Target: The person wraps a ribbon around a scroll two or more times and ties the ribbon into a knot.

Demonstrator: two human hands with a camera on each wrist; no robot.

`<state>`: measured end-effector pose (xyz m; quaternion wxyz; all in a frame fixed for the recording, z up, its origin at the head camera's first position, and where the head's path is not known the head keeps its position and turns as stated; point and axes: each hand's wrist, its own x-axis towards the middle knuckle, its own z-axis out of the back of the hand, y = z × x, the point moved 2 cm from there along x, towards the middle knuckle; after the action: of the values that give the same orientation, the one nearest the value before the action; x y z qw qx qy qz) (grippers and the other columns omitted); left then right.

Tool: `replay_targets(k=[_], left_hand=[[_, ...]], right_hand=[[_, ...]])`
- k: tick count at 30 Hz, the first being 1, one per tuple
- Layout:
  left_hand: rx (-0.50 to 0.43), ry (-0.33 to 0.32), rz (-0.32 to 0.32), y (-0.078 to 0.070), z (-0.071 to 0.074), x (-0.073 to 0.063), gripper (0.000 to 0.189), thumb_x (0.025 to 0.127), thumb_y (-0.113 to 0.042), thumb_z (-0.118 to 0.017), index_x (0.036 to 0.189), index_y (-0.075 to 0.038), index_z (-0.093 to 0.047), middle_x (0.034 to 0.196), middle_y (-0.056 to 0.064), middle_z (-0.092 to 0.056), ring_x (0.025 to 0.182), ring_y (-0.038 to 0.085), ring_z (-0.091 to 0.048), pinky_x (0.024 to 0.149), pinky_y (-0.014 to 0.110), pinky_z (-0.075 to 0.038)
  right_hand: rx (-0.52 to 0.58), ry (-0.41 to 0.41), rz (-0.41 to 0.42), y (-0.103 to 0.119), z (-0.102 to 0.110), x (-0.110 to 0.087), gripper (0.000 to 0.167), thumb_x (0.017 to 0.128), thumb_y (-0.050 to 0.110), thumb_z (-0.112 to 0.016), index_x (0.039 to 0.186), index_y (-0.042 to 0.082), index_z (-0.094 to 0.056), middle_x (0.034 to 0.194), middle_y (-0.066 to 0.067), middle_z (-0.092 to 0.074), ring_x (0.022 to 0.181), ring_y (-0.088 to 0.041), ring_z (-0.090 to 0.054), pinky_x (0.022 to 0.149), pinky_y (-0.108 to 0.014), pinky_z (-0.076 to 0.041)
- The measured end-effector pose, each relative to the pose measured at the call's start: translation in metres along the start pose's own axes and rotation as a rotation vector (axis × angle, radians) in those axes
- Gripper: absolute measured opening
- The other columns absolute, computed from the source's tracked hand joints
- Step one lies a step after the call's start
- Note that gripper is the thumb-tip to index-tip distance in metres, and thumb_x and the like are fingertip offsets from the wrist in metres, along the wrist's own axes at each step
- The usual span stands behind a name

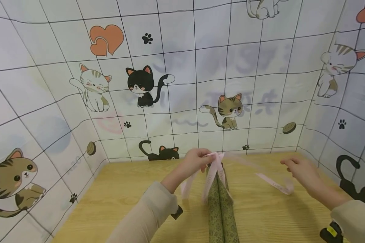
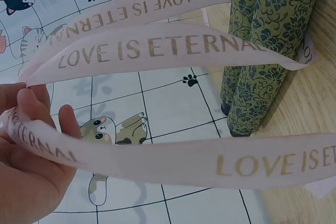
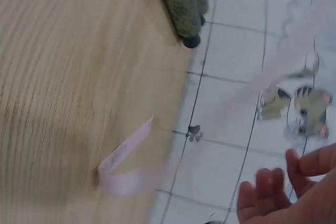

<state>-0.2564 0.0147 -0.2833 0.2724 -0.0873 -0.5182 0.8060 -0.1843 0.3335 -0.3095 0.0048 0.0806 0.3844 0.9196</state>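
Observation:
Near the table's back edge, my left hand (image 1: 197,160) pinches a pink ribbon (image 1: 212,177) at a gathered spot. Gold "LOVE IS ETERNAL" lettering runs along the ribbon (image 2: 163,51) in the left wrist view, where it loops away from the fingers. Right beside that hand are two long green rolls (image 1: 214,209) with a dark floral pattern and black ends. One ribbon tail (image 3: 126,148) stretches right and curls at its end. My right hand (image 1: 304,173) hovers beyond this tail, fingers loosely curled, with nothing visible in them.
The wooden table (image 1: 121,195) meets a white gridded wall covering (image 1: 182,74) printed with cartoon cats, behind and on both sides. Dark wrist gear (image 1: 331,233) shows at the right cuff.

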Motion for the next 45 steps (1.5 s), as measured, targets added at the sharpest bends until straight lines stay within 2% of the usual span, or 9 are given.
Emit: replay_targets(k=[3, 8, 16, 26, 31, 35, 38, 42, 45], left_hand=[[0.028, 0.017, 0.013, 0.001, -0.001, -0.001, 0.019, 0.092, -0.032, -0.060, 0.096, -0.016, -0.069, 0.064, 0.006, -0.056, 0.052, 0.019, -0.049, 0.058, 0.031, -0.040], [0.071, 0.068, -0.030, -0.004, -0.002, -0.005, 0.019, 0.091, -0.033, -0.061, 0.097, -0.017, -0.069, 0.073, -0.002, -0.060, 0.054, 0.019, -0.050, 0.055, 0.030, -0.043], [0.167, 0.136, -0.145, -0.014, -0.006, -0.010, 0.015, 0.090, -0.029, -0.063, 0.097, -0.018, -0.072, 0.099, -0.009, -0.062, 0.074, 0.007, -0.052, 0.062, 0.024, -0.046], [0.239, 0.148, -0.144, -0.015, -0.007, -0.010, 0.021, 0.092, -0.034, -0.059, 0.104, -0.021, -0.070, 0.084, -0.007, -0.063, 0.062, 0.005, -0.047, 0.058, 0.023, -0.041], [0.072, 0.168, -0.141, -0.013, -0.002, -0.010, 0.037, 0.092, -0.031, -0.060, 0.127, -0.024, -0.052, 0.102, 0.001, -0.067, 0.084, 0.008, -0.062, 0.072, 0.027, -0.049], [0.050, 0.132, -0.242, -0.013, 0.003, -0.010, 0.011, 0.097, -0.013, -0.050, 0.105, -0.014, -0.056, 0.090, 0.004, -0.067, 0.068, 0.014, -0.057, 0.062, 0.026, -0.046], [0.170, 0.036, -0.294, -0.012, 0.006, -0.010, 0.021, 0.096, -0.004, -0.045, 0.091, -0.011, -0.064, 0.090, 0.002, -0.068, 0.065, 0.014, -0.056, 0.055, 0.023, -0.043], [0.268, -0.057, -0.292, -0.010, 0.005, -0.010, 0.022, 0.098, -0.013, -0.047, 0.102, -0.012, -0.069, 0.101, 0.000, -0.068, 0.079, 0.012, -0.062, 0.059, 0.025, -0.045], [0.311, -0.028, -0.266, -0.008, 0.000, -0.010, 0.030, 0.098, -0.032, -0.049, 0.113, -0.014, -0.067, 0.109, -0.003, -0.066, 0.091, 0.010, -0.059, 0.070, 0.028, -0.048]], right_hand=[[0.026, -0.065, 0.124, 0.024, -0.019, -0.003, 0.046, 0.102, 0.030, -0.034, 0.127, -0.006, -0.049, 0.125, -0.031, -0.048, 0.109, -0.046, -0.048, 0.080, -0.055, -0.042], [0.153, 0.085, 0.342, 0.078, -0.054, 0.002, 0.041, 0.100, 0.034, -0.044, 0.136, 0.014, -0.044, 0.136, -0.014, -0.045, 0.121, -0.040, -0.043, 0.088, -0.062, -0.037], [0.385, 0.392, 0.307, 0.101, -0.081, 0.010, 0.045, 0.097, 0.033, -0.049, 0.125, 0.002, -0.035, 0.112, -0.015, -0.057, 0.106, -0.029, -0.053, 0.091, -0.052, -0.040], [0.172, 0.217, 0.334, 0.107, -0.073, 0.011, 0.023, 0.089, 0.034, -0.063, 0.094, 0.012, -0.067, 0.072, 0.001, -0.056, 0.062, -0.012, -0.044, 0.057, -0.030, -0.038], [0.145, 0.208, 0.343, 0.107, -0.063, 0.015, 0.025, 0.092, 0.030, -0.060, 0.099, 0.007, -0.067, 0.059, 0.004, -0.035, 0.052, -0.010, -0.027, 0.050, -0.028, -0.030], [0.142, 0.188, 0.365, 0.109, -0.056, 0.015, 0.027, 0.093, 0.026, -0.058, 0.105, 0.003, -0.065, 0.068, 0.002, -0.048, 0.056, -0.010, -0.033, 0.052, -0.029, -0.032], [0.150, 0.166, 0.378, 0.111, -0.054, 0.014, 0.024, 0.093, 0.026, -0.059, 0.104, 0.005, -0.066, 0.075, -0.001, -0.051, 0.060, -0.012, -0.037, 0.054, -0.029, -0.036], [0.187, 0.146, 0.426, 0.115, -0.055, 0.013, 0.017, 0.092, 0.025, -0.060, 0.097, 0.011, -0.066, 0.094, -0.006, -0.054, 0.079, -0.019, -0.047, 0.066, -0.034, -0.043], [0.205, 0.133, 0.478, 0.116, -0.056, 0.014, 0.014, 0.093, 0.023, -0.059, 0.095, 0.012, -0.067, 0.114, -0.008, -0.053, 0.103, -0.028, -0.048, 0.080, -0.045, -0.046]])
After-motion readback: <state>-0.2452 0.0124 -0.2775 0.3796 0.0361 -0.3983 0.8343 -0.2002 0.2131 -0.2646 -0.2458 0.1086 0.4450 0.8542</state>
